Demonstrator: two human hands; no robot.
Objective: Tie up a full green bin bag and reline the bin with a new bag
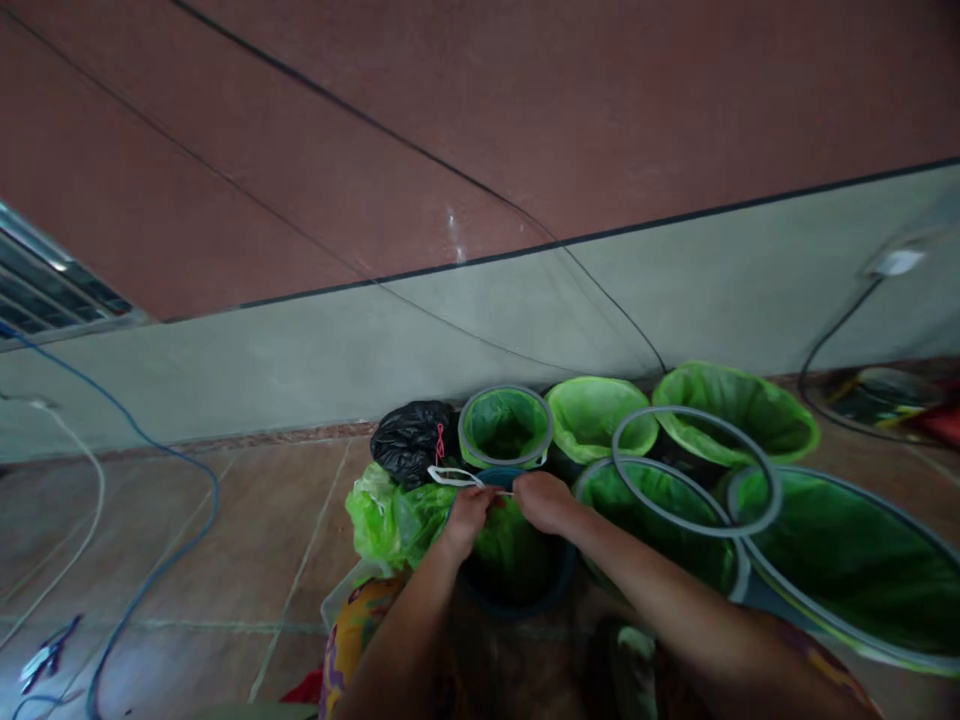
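Over a dark blue bin (566, 575) my two hands are close together. My left hand (471, 515) is closed on a white string (454, 477), which loops out to its left. A short stretch of the string spans to my right hand (546, 502), whose fingers are closed round that end. Below them a green plastic bag (517, 550) hangs gathered inside the bin. At my left, loose green bags (390, 515) lie on the floor next to a tied black bag (409, 440) with a pink cord (440, 440).
Several bins lined with green bags stand to the right, including a small one (506, 392) behind my hands. A loose grey ring (624, 470) rests across two of them. A blue cable (169, 565) and a white cable (97, 490) cross the tiled floor at left.
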